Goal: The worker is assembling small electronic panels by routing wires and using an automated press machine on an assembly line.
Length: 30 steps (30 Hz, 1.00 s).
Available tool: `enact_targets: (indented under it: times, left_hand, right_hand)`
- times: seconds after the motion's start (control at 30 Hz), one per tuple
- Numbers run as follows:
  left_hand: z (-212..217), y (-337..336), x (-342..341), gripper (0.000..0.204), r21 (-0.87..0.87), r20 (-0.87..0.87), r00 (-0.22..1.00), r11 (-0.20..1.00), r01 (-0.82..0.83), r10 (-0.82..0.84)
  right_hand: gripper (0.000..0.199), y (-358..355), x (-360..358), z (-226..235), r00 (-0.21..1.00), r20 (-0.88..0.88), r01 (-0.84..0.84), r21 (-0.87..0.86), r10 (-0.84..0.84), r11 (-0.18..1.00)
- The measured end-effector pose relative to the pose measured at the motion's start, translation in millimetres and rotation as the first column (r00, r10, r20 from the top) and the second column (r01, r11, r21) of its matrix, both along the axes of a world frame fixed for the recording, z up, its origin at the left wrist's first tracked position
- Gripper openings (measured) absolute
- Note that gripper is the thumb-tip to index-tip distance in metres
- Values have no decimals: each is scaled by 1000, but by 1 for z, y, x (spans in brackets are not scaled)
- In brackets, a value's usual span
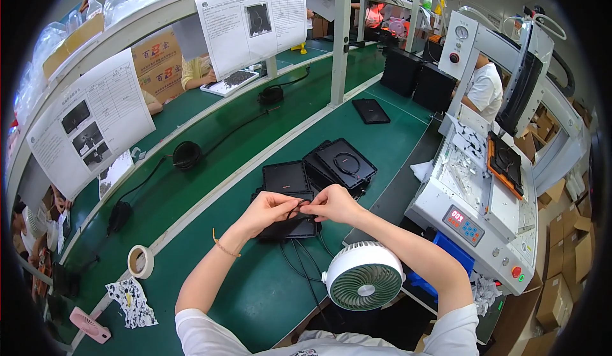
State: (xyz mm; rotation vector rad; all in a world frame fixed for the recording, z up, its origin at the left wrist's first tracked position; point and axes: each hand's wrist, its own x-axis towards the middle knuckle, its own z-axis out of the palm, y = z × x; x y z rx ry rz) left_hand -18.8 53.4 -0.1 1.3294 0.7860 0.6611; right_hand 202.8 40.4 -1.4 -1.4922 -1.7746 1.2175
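Note:
Close together over the green bench, both hands pinch a thin black cable (302,261). My left hand (271,212) grips it from the left, and my right hand (336,205) holds it with the fingertips nearly touching the left ones. Loops of the cable hang below the hands toward the front edge. Just under and behind them lie flat black rectangular cases (285,177) in uneven piles. A ring of black cable (346,163) rests on the case at the right. The fingers cover the cable's end.
A white fan (364,276) stands by my right forearm. Tape (140,261) and a small pink fan (90,325) lie left. A conveyor (223,142) carrying coiled cables runs behind. At right stands a press machine (468,190) bearing an orange-edged black case (505,165). Other people work beyond.

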Motion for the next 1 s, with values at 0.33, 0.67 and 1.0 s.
enact_targets:
  times: [0.33,0.67,1.0]
  left_hand:
    - [-6,2,-3,16,84,79,980,978,-188,182]
    - [-14,-4,-2,19,-169,213,868,892,-419,448]
    - [38,-11,9,31,336,362,866,818,-467,345]
  right_hand:
    - [82,21,13,-1,968,208,-182,201,140,962]
    - [122,13,-2,-4,715,642,-629,416,277,657]
    - [119,-35,45,67,894,449,-360,728,-8,583]
